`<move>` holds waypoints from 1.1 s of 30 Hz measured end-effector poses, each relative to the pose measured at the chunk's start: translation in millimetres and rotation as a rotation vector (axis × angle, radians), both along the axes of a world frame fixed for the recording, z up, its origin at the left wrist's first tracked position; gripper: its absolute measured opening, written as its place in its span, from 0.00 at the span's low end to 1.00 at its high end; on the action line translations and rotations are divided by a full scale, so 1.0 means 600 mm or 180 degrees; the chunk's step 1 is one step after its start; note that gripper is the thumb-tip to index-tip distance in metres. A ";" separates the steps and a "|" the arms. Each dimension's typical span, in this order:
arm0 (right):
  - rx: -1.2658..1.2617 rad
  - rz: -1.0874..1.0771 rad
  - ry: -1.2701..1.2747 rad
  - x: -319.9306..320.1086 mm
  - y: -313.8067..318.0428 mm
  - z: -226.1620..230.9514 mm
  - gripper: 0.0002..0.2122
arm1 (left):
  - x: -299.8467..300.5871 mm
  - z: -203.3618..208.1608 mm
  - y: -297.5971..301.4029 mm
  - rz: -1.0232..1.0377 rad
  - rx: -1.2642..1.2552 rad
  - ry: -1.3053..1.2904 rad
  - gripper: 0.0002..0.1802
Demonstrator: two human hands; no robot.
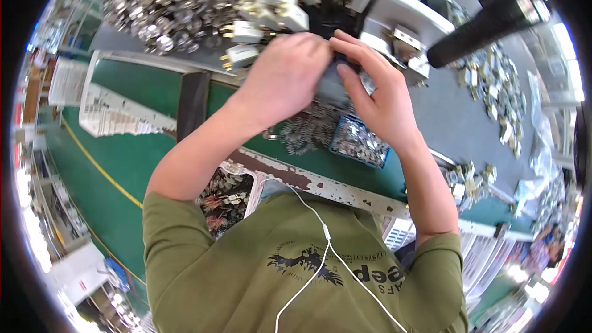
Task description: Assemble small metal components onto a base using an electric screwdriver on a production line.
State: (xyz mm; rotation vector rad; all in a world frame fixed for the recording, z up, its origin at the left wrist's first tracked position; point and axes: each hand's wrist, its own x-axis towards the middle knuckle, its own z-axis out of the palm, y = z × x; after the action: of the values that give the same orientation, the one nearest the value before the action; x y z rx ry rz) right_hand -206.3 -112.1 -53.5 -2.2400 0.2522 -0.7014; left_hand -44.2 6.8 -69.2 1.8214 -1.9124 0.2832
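Observation:
My left hand (288, 75) is closed, its fingertips bent down over a dark grey block (333, 83) in front of me. From the other side, my right hand (383, 95) brings its thumb and fingers together at the same block's top. Whatever the fingertips pinch is hidden beneath them. Close to my left hand lie white rectangular plug-like pieces (274, 0) with brass pins. Just below the hands are a heap of small coil springs (306, 128) and a blue tray (349, 155) full of small metal parts.
A pile of shiny round metal parts (166, 3) covers the far left. At the right, a black handle (487, 28) juts out near a white machine (410, 6). Loose metal pieces (493, 89) and clear plastic (538, 148) lie farther right. A chipped metal rail (320, 185) runs before my body.

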 end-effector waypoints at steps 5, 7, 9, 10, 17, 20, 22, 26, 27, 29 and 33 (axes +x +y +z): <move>-0.0553 -0.0649 -0.0147 -0.147 -0.018 0.020 0.15 | -0.020 0.018 -0.019 -0.0312 -0.0108 0.0039 0.10; -0.0819 -0.1016 -0.0336 -0.224 -0.058 0.016 0.15 | -0.021 0.018 -0.025 -0.0379 0.0063 0.0270 0.08; -0.0731 -0.1879 -0.0620 -0.297 -0.092 0.048 0.14 | -0.020 0.016 -0.019 -0.0341 0.0107 0.0747 0.07; -0.0521 -0.2076 -0.0577 -0.330 -0.112 0.059 0.15 | -0.024 0.019 -0.018 -0.0267 0.0204 0.0840 0.08; -0.0453 -0.2826 0.2470 -0.477 -0.106 -0.005 0.20 | -0.030 0.024 -0.044 -0.0315 0.0323 0.0442 0.15; -0.0959 -0.2641 0.2788 -0.498 -0.103 -0.029 0.24 | -0.039 0.018 -0.038 -0.0257 0.0417 0.0587 0.14; -0.1040 -0.2544 0.2828 -0.501 -0.107 -0.030 0.23 | -0.043 0.019 -0.038 -0.0391 0.0443 0.0630 0.13; 0.1468 -0.2368 0.0525 -0.473 -0.103 -0.009 0.21 | -0.063 0.026 -0.038 -0.0447 0.0581 0.0964 0.11; 0.1931 -0.2116 -0.0036 -0.449 -0.094 -0.005 0.21 | -0.066 0.024 -0.035 -0.0408 0.0565 0.0959 0.11; 0.1976 -0.1812 -0.0036 -0.426 -0.091 -0.006 0.24 | -0.069 0.023 -0.031 -0.0293 0.0676 0.1155 0.11; 0.2054 -0.1431 -0.0252 -0.359 -0.074 0.014 0.25 | -0.060 0.015 -0.023 -0.0323 0.0738 0.1260 0.11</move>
State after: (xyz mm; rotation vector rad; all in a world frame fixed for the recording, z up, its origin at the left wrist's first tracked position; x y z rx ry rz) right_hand -421.8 -156.7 -45.0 -1.5440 0.8329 -0.7972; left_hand -80.4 -7.3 -60.4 1.7524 -1.7998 -0.3246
